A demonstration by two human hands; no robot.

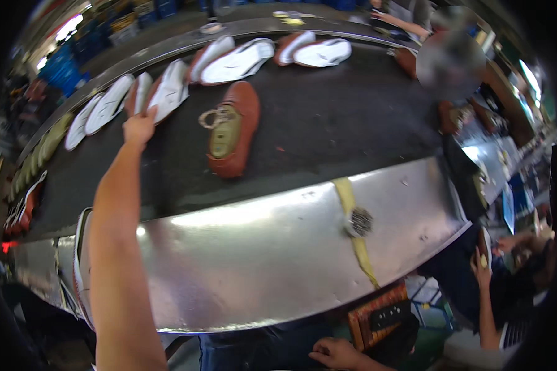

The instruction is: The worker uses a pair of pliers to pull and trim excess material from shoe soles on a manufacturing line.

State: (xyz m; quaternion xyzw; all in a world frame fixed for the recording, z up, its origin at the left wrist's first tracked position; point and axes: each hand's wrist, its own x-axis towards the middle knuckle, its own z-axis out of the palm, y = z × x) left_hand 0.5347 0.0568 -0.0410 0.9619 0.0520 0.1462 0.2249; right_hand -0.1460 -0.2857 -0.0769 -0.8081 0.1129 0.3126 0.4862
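Observation:
My left arm stretches out over the dark conveyor belt (pixel 328 117). The closed fingers of my left hand (pixel 140 128) grip the near end of a brown shoe (pixel 139 93) with a white face, in a row of similar ones; the fingertips are partly hidden. Just right of it, touching or nearly so, leans another white-faced brown shoe (pixel 169 93). Apart from these, a reddish-brown lace-up shoe (pixel 247 123) rests upright on the belt, its insole greenish and its lace tied. Low in the view, my right hand (pixel 337 353) hangs in front of the metal ledge, fingers loosely bent and apart, holding nothing visible.
A shiny metal ledge (pixel 260 260) borders the belt, crossed by yellow tape (pixel 346 196) with a round drain-like disc (pixel 359 221). More white-faced shoes (pixel 238 62) line the far side. Co-workers' hands (pixel 481 269) work at right, one with a shoe. Greenish shoes (pixel 40 154) stand far left.

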